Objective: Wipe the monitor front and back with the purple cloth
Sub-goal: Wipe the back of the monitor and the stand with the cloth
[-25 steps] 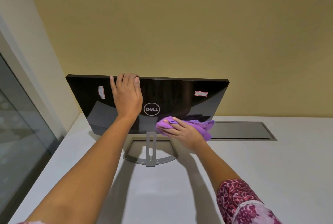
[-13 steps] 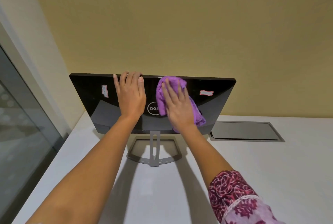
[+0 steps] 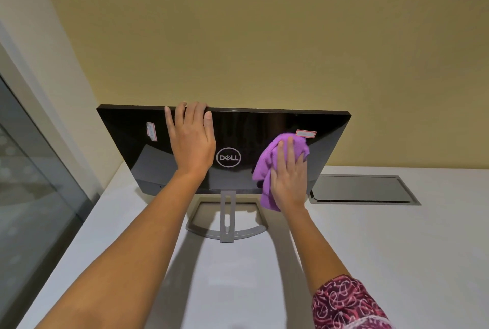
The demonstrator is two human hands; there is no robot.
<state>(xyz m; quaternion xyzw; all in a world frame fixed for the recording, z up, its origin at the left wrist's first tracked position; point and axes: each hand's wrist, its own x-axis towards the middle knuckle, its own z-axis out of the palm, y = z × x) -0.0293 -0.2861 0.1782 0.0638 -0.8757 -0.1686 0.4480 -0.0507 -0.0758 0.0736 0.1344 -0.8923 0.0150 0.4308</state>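
Note:
A black monitor [image 3: 328, 140] stands on a grey stand [image 3: 227, 225] with its glossy back, bearing a round logo, turned toward me. My left hand [image 3: 191, 140] lies on the back left of the logo, its fingertips hooked over the top edge. My right hand [image 3: 288, 177] presses the purple cloth [image 3: 267, 162] flat against the back right of the logo, fingers straight. The cloth bunches out above and left of the hand and hangs below the monitor's bottom edge. The screen side is hidden from me.
The monitor sits on a white table [image 3: 370, 262] close to a yellow wall [image 3: 264, 37]. A grey recessed hatch [image 3: 362, 189] lies in the table right of the monitor. A glass panel [image 3: 29, 196] runs along the left. Two small stickers are on the monitor's back.
My right hand slid the cloth from the lower middle up to the top edge, then right and down to the right part of the back. My left hand stayed on the top edge.

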